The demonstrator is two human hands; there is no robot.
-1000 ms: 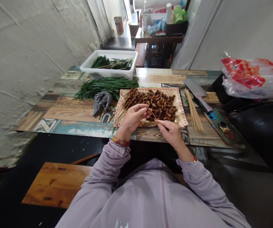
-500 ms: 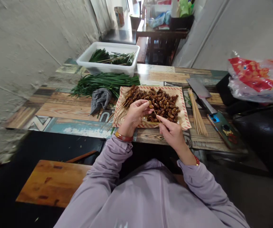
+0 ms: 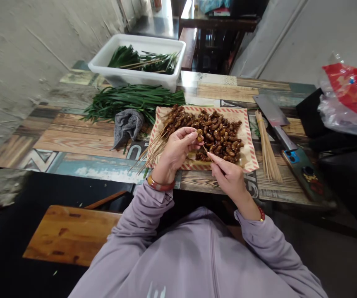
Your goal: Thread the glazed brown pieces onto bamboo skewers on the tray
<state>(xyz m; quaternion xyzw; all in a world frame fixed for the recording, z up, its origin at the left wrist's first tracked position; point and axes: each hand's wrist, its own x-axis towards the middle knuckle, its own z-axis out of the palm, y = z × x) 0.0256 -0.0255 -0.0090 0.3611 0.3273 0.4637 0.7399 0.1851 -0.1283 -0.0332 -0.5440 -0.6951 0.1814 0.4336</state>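
My left hand [image 3: 178, 150] pinches a glossy brown curled piece of food [image 3: 200, 135] between thumb and fingers. In my right hand [image 3: 229, 177] is a thin bamboo skewer [image 3: 207, 150], gripped near its lower part, with its upper end at that piece; how deep the tip sits cannot be made out. Just beyond both hands lies a heap of similar brown pieces [image 3: 220, 130] on a sheet of paper with a red-striped border [image 3: 252, 159]. Loaded skewers [image 3: 175, 118] rest on the sheet's left side, their bare sticks pointing toward me.
Right of the paper are a bundle of bare skewers [image 3: 269, 151], a cleaver [image 3: 273, 111] and a phone [image 3: 305, 171]. Long green leaves [image 3: 128, 99] and a grey cloth [image 3: 129, 124] lie left. Behind stands a white tub [image 3: 135, 76] of greens; a plastic bag [image 3: 352, 91] sits far right.
The view has tilted down and moved slightly closer to the table. Both hands keep the same hold on the brown piece and the skewer, with little visible movement.
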